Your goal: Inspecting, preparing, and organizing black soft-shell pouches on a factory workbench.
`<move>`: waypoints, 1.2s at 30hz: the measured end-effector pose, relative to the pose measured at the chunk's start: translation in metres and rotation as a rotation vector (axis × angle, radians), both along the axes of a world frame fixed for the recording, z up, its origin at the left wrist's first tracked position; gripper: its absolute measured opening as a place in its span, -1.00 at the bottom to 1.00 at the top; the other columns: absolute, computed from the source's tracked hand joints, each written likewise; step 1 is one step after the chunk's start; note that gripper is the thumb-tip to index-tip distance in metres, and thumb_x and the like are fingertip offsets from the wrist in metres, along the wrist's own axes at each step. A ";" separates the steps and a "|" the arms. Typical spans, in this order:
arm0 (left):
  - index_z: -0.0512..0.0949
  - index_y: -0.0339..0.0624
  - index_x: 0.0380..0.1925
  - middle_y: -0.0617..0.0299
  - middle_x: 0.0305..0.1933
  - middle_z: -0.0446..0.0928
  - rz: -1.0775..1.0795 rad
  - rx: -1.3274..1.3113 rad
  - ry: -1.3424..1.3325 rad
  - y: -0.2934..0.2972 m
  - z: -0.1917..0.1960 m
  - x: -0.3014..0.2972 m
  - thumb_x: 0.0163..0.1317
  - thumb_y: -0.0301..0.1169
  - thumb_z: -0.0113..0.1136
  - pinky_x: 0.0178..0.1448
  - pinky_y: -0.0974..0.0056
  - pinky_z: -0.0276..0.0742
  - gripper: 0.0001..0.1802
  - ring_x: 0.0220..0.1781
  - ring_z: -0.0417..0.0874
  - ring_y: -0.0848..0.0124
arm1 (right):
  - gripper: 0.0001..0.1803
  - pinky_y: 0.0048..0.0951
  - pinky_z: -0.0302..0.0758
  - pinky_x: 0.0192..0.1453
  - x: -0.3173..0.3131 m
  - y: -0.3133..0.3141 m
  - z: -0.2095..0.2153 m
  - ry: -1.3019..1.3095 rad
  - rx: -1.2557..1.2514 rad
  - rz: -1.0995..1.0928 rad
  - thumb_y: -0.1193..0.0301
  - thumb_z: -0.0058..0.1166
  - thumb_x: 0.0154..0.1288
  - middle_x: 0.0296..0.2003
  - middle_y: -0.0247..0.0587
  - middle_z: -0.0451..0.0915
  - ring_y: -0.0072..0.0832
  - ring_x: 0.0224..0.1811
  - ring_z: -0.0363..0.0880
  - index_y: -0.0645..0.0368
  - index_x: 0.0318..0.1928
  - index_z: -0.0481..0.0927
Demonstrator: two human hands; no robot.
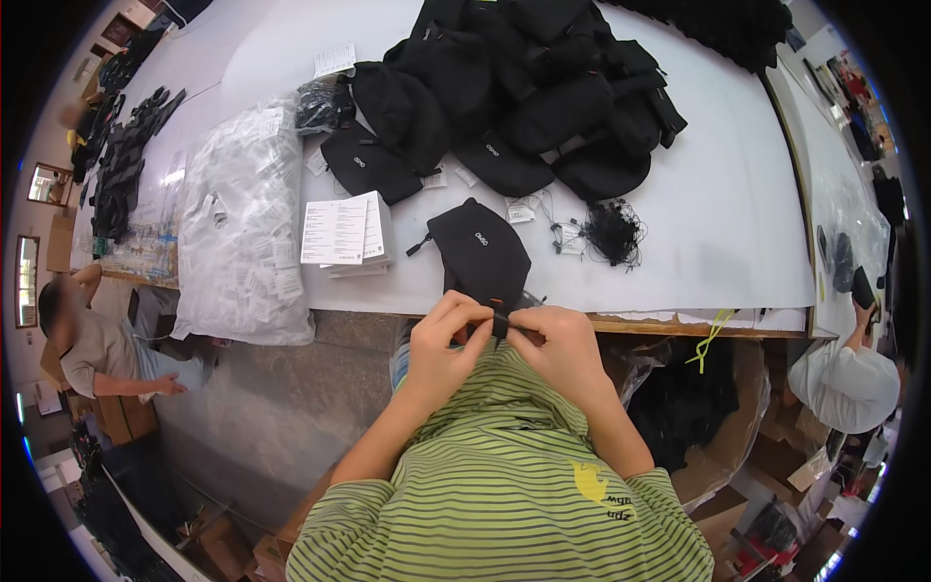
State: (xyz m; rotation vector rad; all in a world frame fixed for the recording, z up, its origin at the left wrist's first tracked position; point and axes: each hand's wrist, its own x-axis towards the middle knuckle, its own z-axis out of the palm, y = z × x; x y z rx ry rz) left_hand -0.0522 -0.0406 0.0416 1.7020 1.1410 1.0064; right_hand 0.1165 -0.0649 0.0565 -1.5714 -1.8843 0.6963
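While the black zip pouch [482,247] lies at the near edge of the worktop [718,242], the fingers of our left hand [442,341] and right hand [564,351] pinch its black strap [500,324]; we seem to be adjusting it, which next calls for steady tension

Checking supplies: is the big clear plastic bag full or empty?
It looks full: white paper tags show through the clear plastic bag over most of its length.
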 end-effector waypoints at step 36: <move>0.54 -0.30 -0.40 0.34 -0.52 0.36 -0.019 -0.090 -0.169 -0.006 0.044 -0.004 0.10 -0.58 0.25 -0.48 0.48 0.21 -0.93 -0.56 0.27 0.61 | -0.88 -0.57 0.50 -0.22 -0.002 -0.008 0.021 1.006 -0.398 -0.193 0.50 0.22 0.20 -0.36 -0.24 0.69 -0.62 -0.39 0.59 0.31 -0.28 0.67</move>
